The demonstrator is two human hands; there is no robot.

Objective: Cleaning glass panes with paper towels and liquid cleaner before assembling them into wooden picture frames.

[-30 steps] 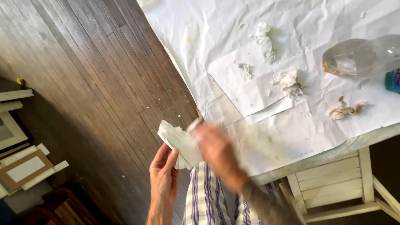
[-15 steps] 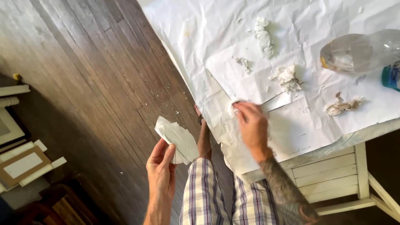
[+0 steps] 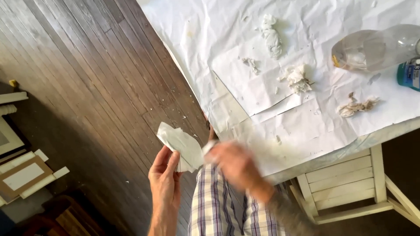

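My left hand (image 3: 165,181) holds a flat white piece (image 3: 180,145), angular like a shard of plaster or stiff paper, out over the wooden floor beside the table. My right hand (image 3: 234,164) is blurred with motion and sits right next to that piece, its fingers near or on the piece's right edge; whether it grips anything small I cannot tell. Below both hands are my legs in plaid trousers (image 3: 223,209).
A white table (image 3: 345,150) covered with crumpled white paper sheets (image 3: 262,87) fills the upper right. On it lie several wads of torn paper (image 3: 297,78), a clear plastic bottle on its side (image 3: 376,46) and a blue container (image 3: 409,74). Picture frames (image 3: 24,175) lie on the floor, left.
My right hand has come back from the paper on the table edge down to the white piece in my left hand. The left hand has hardly moved.
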